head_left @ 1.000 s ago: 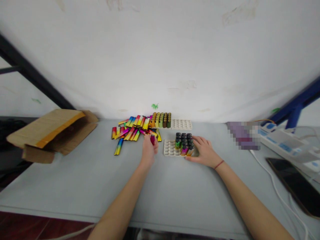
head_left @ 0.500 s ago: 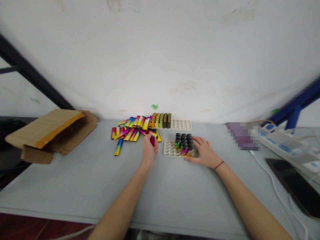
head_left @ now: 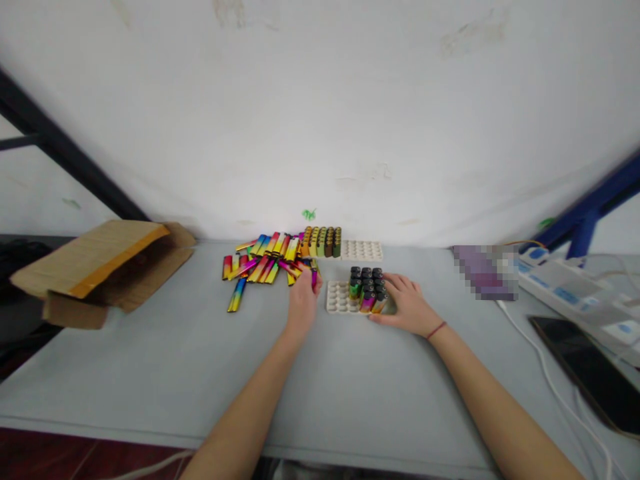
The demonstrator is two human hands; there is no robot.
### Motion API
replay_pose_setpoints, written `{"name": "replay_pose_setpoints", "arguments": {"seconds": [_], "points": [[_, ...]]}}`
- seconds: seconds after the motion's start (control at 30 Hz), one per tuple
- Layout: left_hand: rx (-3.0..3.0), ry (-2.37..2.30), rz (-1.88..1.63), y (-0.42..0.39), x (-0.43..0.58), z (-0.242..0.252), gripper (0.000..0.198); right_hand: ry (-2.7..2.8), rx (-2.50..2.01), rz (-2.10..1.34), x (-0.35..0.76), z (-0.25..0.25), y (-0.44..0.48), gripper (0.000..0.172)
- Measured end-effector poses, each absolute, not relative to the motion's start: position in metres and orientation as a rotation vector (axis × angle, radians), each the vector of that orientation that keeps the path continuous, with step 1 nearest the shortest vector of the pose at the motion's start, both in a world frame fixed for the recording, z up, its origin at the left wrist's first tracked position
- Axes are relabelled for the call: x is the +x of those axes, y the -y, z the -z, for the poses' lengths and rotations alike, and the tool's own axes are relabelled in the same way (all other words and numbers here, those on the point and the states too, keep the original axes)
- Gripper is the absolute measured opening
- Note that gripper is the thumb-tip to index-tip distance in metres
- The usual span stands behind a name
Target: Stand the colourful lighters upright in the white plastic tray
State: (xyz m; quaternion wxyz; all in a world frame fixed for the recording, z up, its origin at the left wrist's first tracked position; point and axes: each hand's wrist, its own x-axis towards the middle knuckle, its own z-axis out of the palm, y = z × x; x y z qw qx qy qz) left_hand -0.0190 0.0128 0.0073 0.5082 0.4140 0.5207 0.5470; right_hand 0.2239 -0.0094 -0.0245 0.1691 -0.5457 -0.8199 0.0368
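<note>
My left hand [head_left: 304,299] is closed on a purple lighter [head_left: 315,277], between the loose pile and the near tray. Several black-topped, coloured lighters [head_left: 367,291] stand upright in the right part of the near white tray [head_left: 337,298]; its left part shows bare round sockets. Against the right side of that tray rests my right hand [head_left: 406,305], thumb and fingers spread around its corner. Loose shiny multicoloured lighters [head_left: 260,267] lie heaped to the left of my left hand. Behind, rows of upright gold and green pieces [head_left: 323,241] stand beside a far white tray [head_left: 363,250].
An open cardboard box [head_left: 105,260] lies at the left. On the right are a black phone [head_left: 590,373], a white power strip [head_left: 575,293], white cables and a blurred purple item [head_left: 485,275]. A white wall [head_left: 320,120] rises behind the grey table [head_left: 380,387].
My left hand has shifted slightly right with the purple lighter, which now stands more upright. My right hand stays by the near tray.
</note>
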Motion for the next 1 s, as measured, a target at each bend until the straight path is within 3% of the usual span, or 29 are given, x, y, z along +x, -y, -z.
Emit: {"name": "replay_pose_setpoints", "arguments": {"seconds": [0.07,0.3,0.73,1.0], "points": [[1.352,-1.243,-1.352,-0.009,-0.019,-0.005,0.025,2.328,-1.554,-0.102,0.224,0.024,0.009,0.073],[2.025,-1.135,-1.195,-0.005,-0.02,-0.013,0.023,2.333,-1.561,-0.111,0.224,0.024,0.01,0.076],[2.298,-0.901,-1.009,-0.008,-0.023,-0.009,0.019,2.33,-1.56,-0.13,0.222,0.021,0.011,0.075],[2.401,-1.034,-1.062,-0.009,-0.02,0.002,0.024,2.329,-1.567,-0.131,0.222,0.02,0.011,0.074]]}}
